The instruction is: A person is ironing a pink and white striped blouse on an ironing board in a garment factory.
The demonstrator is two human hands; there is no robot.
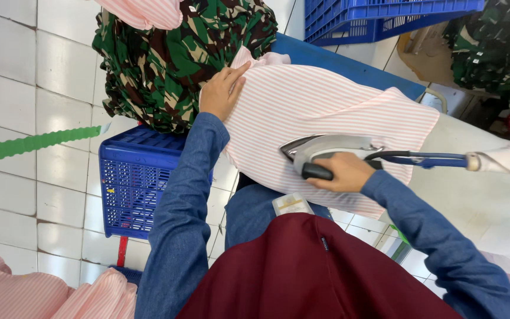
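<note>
Fingers of the right hand (342,171) wrap tightly round the black handle of a steam iron (326,150), whose silver body sits flat on a pink-and-white striped garment (320,109) spread across the ironing surface. The left hand (221,91) lies flat and open, fingers together, pinning the garment's far edge where it meets a heap of green camouflage cloth (172,59). The risks here appear close at hand: the pressing hand works on the same panel as the iron, and a forward stroke carried too far could bring the hot sole to those fingertips. An iron resting in one spot could, in all likelihood, scorch or glaze the thin striped fabric. The blue hose (426,159) running off the iron's rear towards the right, its end wrapped in white cloth, seems liable to drag across the pressed area or tug the iron sideways if it snags. The garment overhangs the near edge of the board (473,195), above the worker's denim sleeves and maroon apron (314,272), so its weight might pull it crooked and set a crease. A blue plastic crate (131,183) stands on the tiled floor just beside the worker's left, another (385,18) beyond the board, with more pink striped pieces (42,295) heaped low at the left.
</note>
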